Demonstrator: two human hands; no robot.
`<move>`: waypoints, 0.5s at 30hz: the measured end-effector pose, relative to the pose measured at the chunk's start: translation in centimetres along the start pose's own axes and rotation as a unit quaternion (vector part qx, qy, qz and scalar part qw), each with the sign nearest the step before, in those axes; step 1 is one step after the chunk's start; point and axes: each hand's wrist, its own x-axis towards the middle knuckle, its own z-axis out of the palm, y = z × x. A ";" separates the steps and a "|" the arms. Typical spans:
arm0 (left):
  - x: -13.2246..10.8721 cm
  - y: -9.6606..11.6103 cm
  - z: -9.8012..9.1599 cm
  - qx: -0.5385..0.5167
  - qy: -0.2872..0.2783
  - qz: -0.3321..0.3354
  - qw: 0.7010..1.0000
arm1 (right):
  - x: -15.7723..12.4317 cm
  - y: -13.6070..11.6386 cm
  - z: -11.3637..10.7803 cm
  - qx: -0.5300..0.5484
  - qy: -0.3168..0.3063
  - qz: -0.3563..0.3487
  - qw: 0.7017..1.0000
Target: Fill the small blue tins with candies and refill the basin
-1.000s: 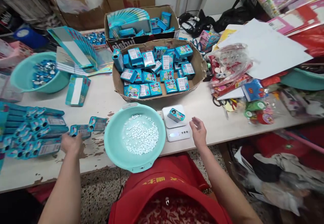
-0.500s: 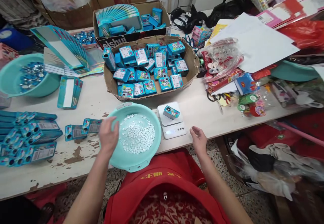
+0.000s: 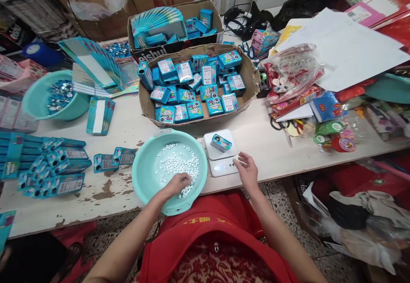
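My left hand [image 3: 178, 183] is down inside the teal basin [image 3: 144, 176], fingers curled among the small white tablets [image 3: 179, 163]; what they hold is hidden. My right hand [image 3: 246, 170] rests open beside the small white scale [image 3: 221, 155], fingertips at its front right corner. A small blue box [image 3: 221, 143] lies on the scale's platform. Two flat blue boxes [image 3: 114, 159] lie left of the basin.
A cardboard tray [image 3: 246, 67] full of blue boxes stands behind the scale, with another carton [image 3: 174, 24] behind it. Flat blue boxes [image 3: 48, 163] are stacked at the left, near a teal basin [image 3: 38, 99] of shiny pieces. Papers, bags and tape rolls [image 3: 333, 133] crowd the right.
My left hand came from the flat boxes at the left, across the basin's rim, down into the white tablets. My right hand shifted slightly closer to the scale.
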 end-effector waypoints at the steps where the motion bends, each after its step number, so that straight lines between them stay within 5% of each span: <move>1: -0.3 0.0 -0.7 -0.046 -0.002 -0.015 0.999 | 0.5 -0.6 0.9 -0.013 -0.010 -0.034 0.999; 4: -0.4 0.3 -1.9 -0.188 0.017 -0.037 0.981 | 2.4 -2.2 3.7 -0.047 -0.043 -0.110 0.992; 8: 0.4 1.8 -2.0 -0.338 0.072 -0.030 0.938 | 3.5 -4.6 5.5 -0.041 -0.062 -0.107 0.991; 12: -0.4 5.2 -2.1 -0.437 0.114 0.010 0.892 | 0.5 -8.3 4.7 -0.037 -0.069 -0.174 0.982; 15: -2.7 8.7 -2.0 -0.526 0.119 0.102 0.836 | -3.1 -10.1 4.9 -0.066 -0.159 -0.245 0.954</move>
